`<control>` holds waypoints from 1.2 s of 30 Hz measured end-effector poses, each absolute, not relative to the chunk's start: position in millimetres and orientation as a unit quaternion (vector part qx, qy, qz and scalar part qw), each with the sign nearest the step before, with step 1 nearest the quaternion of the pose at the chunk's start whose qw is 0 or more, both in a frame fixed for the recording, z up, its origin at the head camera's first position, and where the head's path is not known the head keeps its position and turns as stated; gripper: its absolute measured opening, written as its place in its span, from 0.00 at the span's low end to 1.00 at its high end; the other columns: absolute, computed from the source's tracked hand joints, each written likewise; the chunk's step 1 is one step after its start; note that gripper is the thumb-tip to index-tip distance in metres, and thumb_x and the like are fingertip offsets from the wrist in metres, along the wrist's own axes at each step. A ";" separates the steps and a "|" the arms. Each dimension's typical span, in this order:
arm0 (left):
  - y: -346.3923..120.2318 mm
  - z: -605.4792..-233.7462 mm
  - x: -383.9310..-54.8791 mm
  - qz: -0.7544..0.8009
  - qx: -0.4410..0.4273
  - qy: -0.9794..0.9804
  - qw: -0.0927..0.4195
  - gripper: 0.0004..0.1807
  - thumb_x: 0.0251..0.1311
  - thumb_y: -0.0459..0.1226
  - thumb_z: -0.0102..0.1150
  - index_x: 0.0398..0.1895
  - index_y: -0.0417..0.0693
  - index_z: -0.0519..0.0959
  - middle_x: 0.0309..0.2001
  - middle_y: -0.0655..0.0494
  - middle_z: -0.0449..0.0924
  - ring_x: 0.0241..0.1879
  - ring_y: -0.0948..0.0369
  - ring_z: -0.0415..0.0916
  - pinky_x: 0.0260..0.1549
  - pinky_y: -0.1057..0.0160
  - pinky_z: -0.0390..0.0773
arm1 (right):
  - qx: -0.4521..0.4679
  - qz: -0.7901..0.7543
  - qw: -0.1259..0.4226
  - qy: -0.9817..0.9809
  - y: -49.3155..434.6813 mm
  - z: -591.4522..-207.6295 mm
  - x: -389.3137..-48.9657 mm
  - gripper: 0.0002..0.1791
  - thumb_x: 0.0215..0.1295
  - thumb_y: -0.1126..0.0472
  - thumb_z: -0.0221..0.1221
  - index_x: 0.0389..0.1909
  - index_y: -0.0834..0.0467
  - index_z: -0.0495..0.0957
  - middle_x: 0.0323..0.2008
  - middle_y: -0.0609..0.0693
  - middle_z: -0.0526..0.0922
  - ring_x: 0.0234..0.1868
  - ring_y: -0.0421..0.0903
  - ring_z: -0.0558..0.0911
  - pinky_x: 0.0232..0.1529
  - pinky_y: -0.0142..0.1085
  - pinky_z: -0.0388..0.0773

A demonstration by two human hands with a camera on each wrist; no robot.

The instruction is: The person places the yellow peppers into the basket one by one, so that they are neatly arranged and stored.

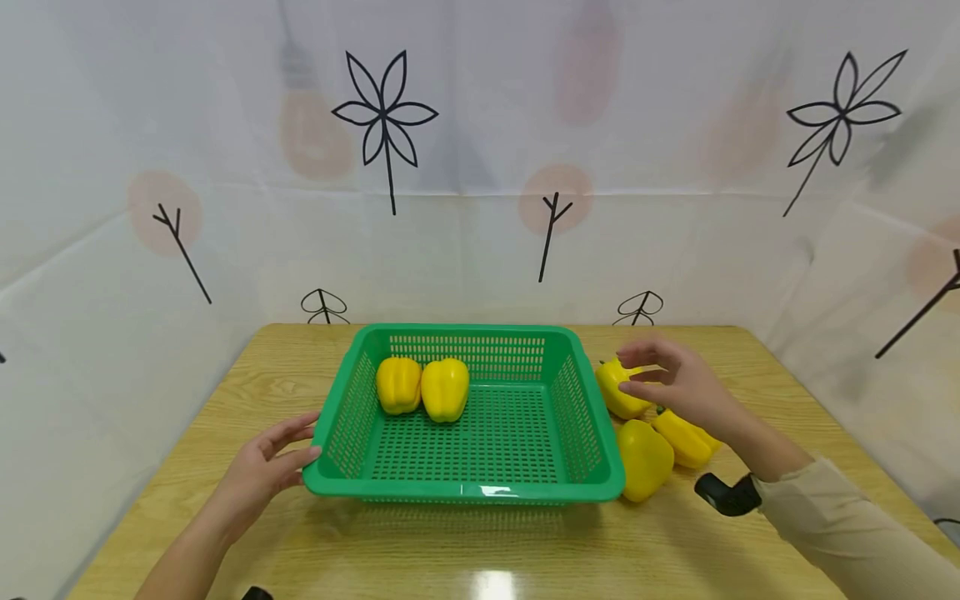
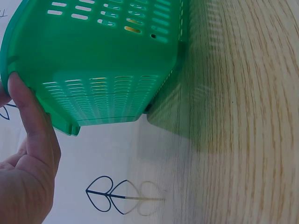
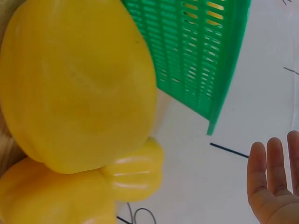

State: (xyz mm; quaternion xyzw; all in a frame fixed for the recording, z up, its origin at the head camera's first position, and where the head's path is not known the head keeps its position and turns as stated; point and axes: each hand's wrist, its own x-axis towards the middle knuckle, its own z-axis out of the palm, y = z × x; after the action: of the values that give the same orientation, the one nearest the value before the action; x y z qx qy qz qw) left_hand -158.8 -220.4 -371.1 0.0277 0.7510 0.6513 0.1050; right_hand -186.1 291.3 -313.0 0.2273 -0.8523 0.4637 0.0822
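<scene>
A green plastic basket (image 1: 480, 490) stands on the table, with two yellow bell peppers (image 1: 446, 390) lying inside towards its back left. My left hand (image 1: 258, 467) is at the basket's left rim, fingertips touching it; the left wrist view shows a finger (image 2: 30, 116) against the rim. On the other side, my right hand (image 1: 675, 383) hovers above several yellow bell peppers (image 1: 643, 460) outside the basket. Its fingers are loosely bent and hold nothing. Seen from the right wrist, one bell pepper (image 3: 79, 84) fills the near left, and the right fingers (image 3: 275, 163) stand apart from it.
The wooden table (image 1: 300, 550) ends at a white patterned cloth (image 1: 465, 250) behind and at the sides. The loose peppers lie close against the basket's right wall. A black wrist strap part (image 1: 727, 495) shows on the right arm.
</scene>
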 end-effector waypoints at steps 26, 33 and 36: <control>-220.0 -368.7 -157.9 0.647 0.018 0.755 0.106 0.35 0.63 0.39 0.56 0.70 0.42 0.55 0.63 0.41 0.57 0.44 0.63 0.76 0.40 0.61 0.77 | 0.175 0.434 0.068 -0.881 312.9 -347.7 -169.4 0.20 0.58 0.64 0.64 0.48 0.69 0.73 0.48 0.63 0.74 0.45 0.36 0.76 0.42 0.28 0.76; -219.9 -369.5 -158.6 0.649 0.017 0.753 0.107 0.35 0.63 0.39 0.56 0.70 0.42 0.55 0.63 0.41 0.57 0.44 0.63 0.75 0.40 0.61 0.77 | 0.174 0.424 0.051 -0.887 317.2 -358.6 -165.5 0.21 0.57 0.63 0.65 0.49 0.69 0.74 0.46 0.61 0.75 0.45 0.43 0.76 0.44 0.31 0.76; -219.6 -369.5 -158.4 0.650 0.017 0.752 0.106 0.35 0.63 0.39 0.56 0.70 0.42 0.55 0.63 0.41 0.57 0.44 0.63 0.76 0.40 0.61 0.77 | 0.179 0.420 0.049 -0.888 318.9 -362.6 -163.6 0.21 0.56 0.64 0.65 0.49 0.69 0.74 0.46 0.61 0.76 0.45 0.44 0.77 0.43 0.32 0.77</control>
State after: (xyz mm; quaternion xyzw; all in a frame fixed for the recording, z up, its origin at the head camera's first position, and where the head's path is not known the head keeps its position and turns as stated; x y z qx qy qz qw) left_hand -158.4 -219.6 -369.5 0.0168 0.7521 0.6503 0.1059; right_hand -163.6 318.9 -362.6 0.1794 -0.8884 0.4197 0.0490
